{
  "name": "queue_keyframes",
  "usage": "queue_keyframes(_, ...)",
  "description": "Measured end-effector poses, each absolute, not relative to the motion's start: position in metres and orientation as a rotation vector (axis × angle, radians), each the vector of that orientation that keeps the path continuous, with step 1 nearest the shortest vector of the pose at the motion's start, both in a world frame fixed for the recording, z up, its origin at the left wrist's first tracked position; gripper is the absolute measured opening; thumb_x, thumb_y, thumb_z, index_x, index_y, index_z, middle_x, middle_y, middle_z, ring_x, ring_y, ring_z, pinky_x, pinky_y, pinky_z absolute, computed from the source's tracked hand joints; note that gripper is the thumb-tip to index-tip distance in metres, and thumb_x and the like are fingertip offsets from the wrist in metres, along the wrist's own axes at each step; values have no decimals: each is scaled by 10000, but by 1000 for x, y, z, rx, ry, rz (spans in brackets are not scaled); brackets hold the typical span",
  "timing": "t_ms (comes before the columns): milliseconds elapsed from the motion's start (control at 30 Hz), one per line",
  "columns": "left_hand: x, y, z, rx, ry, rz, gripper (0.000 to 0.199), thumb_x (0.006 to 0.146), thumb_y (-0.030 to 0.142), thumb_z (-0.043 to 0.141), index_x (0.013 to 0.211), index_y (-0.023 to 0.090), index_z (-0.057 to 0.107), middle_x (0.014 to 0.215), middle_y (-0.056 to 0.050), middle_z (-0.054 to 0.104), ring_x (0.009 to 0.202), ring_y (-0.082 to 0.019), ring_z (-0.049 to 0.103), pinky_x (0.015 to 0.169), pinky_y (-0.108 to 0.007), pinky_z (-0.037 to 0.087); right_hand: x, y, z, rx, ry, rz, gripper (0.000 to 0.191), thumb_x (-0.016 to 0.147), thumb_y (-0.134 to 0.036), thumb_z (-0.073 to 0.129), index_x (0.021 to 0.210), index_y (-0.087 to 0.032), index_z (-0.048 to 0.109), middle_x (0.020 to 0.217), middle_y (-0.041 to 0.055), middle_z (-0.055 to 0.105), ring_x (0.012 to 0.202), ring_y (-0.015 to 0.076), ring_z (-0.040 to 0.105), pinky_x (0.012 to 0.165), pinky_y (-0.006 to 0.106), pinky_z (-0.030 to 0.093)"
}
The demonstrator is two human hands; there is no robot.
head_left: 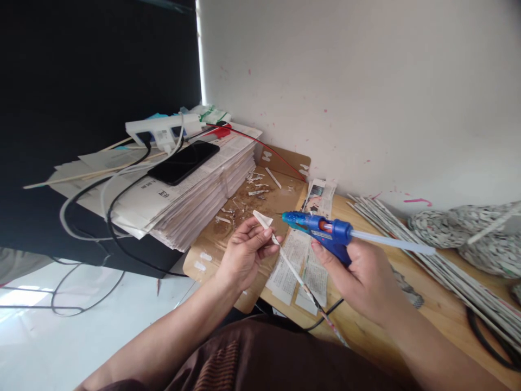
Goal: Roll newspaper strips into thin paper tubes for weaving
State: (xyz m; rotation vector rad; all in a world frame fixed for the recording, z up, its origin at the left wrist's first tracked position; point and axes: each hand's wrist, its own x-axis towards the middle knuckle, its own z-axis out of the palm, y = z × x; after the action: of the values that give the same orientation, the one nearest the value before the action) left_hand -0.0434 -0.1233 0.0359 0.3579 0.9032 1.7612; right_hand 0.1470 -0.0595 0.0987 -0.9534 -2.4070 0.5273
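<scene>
Between the thumb and fingers of my left hand [248,250] is the upper end of a rolled newspaper tube [290,265]. At its top a white paper flap [262,219] stands loose, and the tube slants down to the right toward my lap. My right hand [366,277] is closed around the handle of a blue hot glue gun [321,228]. The gun's nozzle points left, just right of the paper flap and apart from it. A long clear glue stick [391,242] sticks out of the gun's back end.
A tall stack of newspaper sheets [203,201] bears a black phone [185,162] and a white power strip [163,130] with cables. Paper scraps lie on a cardboard sheet [280,171]. Newspaper strips [317,271], a bundle of paper tubes [439,271] and woven paper coils [484,236] rest on the wooden table.
</scene>
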Motion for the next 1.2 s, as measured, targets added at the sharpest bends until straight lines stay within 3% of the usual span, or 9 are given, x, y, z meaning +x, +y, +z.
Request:
queue_keyframes(100, -44, -123, 36, 351, 890, 1754, 336, 707, 135, 778, 986, 170, 594, 802, -2, 674, 762, -179, 725, 602, -195, 597, 149, -61, 103, -941, -2391, 548, 223, 904, -394, 537, 838, -201, 627, 605, 14, 564, 539, 163, 501, 550, 289, 384)
queue_keyframes(400, -42, -124, 37, 390, 874, 1759, 307, 716, 148, 775, 978, 165, 617, 787, -11, 691, 712, -142, 706, 607, -195, 594, 144, -69, 101, -908, -2437, 706, 196, 908, -363, 530, 986, -209, 624, 772, 38, 652, 701, 202, 604, 656, 308, 451)
queue_keyframes(533, -42, -124, 37, 419, 886, 1756, 302, 726, 164, 770, 986, 166, 618, 804, -18, 699, 711, -142, 704, 613, -200, 594, 145, -69, 95, -914, -2470, 596, 215, 913, -366, 522, 1043, -223, 616, 755, 37, 661, 627, 192, 598, 604, 303, 438)
queue_keyframes(667, -42, -124, 37, 378, 886, 1756, 330, 710, 151, 780, 987, 163, 602, 793, -11, 686, 747, -170, 720, 607, -199, 595, 147, -67, 93, -951, -2460, 498, 201, 911, -373, 524, 988, -212, 617, 690, 32, 640, 536, 174, 547, 542, 297, 400)
queue_keyframes(900, -42, -124, 36, 351, 857, 1760, 308, 709, 183, 788, 944, 171, 591, 748, -1, 670, 773, -198, 729, 627, -219, 602, 149, -63, 101, -955, -2373, 552, 232, 900, -404, 539, 876, -204, 653, 640, 37, 609, 554, 180, 531, 539, 298, 400)
queue_keyframes(1200, -44, -123, 35, 350, 876, 1729, 236, 735, 200, 770, 900, 140, 612, 731, -4, 651, 779, -196, 728, 634, -214, 602, 147, -68, 103, -946, -2383, 612, 205, 892, -377, 558, 892, -196, 653, 632, 14, 579, 546, 154, 500, 539, 279, 388)
